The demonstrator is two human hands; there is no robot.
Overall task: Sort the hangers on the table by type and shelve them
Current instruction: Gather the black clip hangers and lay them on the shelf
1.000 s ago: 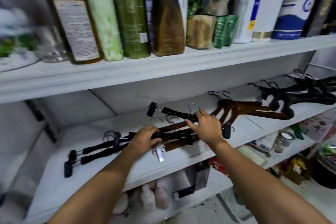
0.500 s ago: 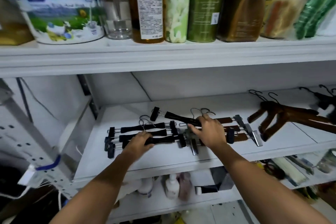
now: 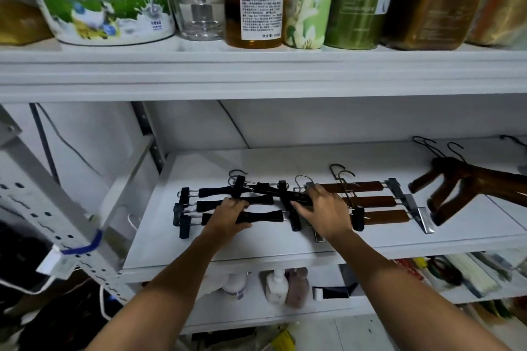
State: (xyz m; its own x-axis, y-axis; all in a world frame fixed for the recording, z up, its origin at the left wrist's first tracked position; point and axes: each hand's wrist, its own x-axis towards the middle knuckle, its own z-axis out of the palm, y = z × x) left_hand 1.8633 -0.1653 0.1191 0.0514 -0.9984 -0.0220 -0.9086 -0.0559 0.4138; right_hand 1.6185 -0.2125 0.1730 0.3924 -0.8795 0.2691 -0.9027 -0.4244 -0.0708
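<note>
Slanted hanger [image 3: 271, 192]: lowered since earlier, now across black pile [image 3: 258, 216] on shelf [image 3: 256, 246], long axis running left from right fingers [image 3: 312, 194].
Right fingers: gripping its middle.
Left fingers [image 3: 228, 203]: curled over pile, nearer its far end.

Left hand [image 3: 228, 215]: bare, unadorned.
Right hand [image 3: 325, 214]: bare, likewise plain.
Left forearm [image 3: 171, 288]: bare along all its visible length, down to the bottom edge.
Right forearm [image 3: 399, 288]: bare the same way; slim, narrowing at the wrist.
</note>
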